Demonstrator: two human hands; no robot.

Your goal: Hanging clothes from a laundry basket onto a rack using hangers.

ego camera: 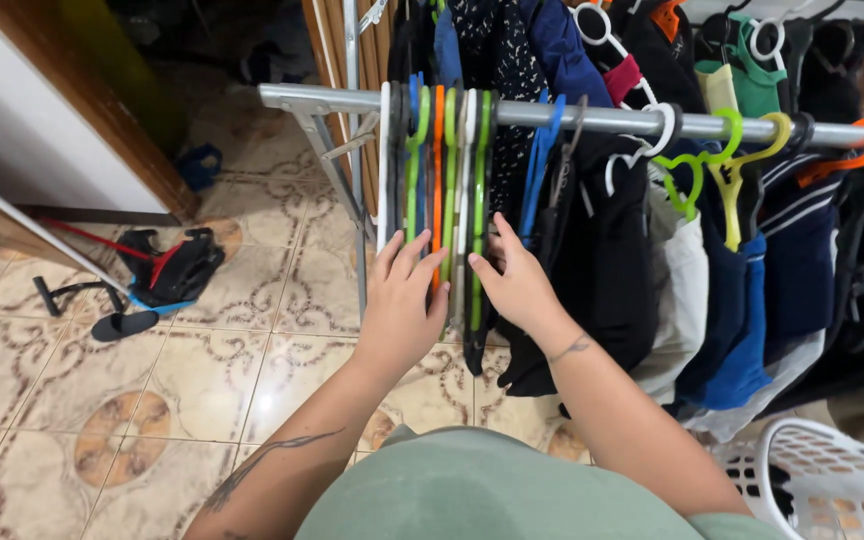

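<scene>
On the far left a black contraption with a blue edge point(167, 270) lies on the tiled floor point(72, 400), well apart from the work. A metal rail point(592, 118) runs across the view on a folding frame point(337, 165), which carries the rail's left end.

Near that left end hangs a tight pack of empty hangers point(442, 180), white, blue, green and orange. The left hand point(402, 305) rests flat against the front of this pack, fingers spread and loosely curled over the white and orange ones; it presses rather than closes on any single hanger. The right hand point(514, 280) is just beside it, fingers slipped in among the green and white hangers at the pack's right edge, seemingly parting them; whether it has one pinched cannot be told.

The hooks sit so close together that pulling one hanger could likely drag its neighbours along and tip them off the rail onto the floor. The pack also hangs close to the rail's open end, so a sideways shove might slide hangers off there.

Right of the hands, dark clothes point(602, 250) hang touching the pack; a hook could snag a sleeve. A white basket point(832, 480) stands at the lower right.
</scene>
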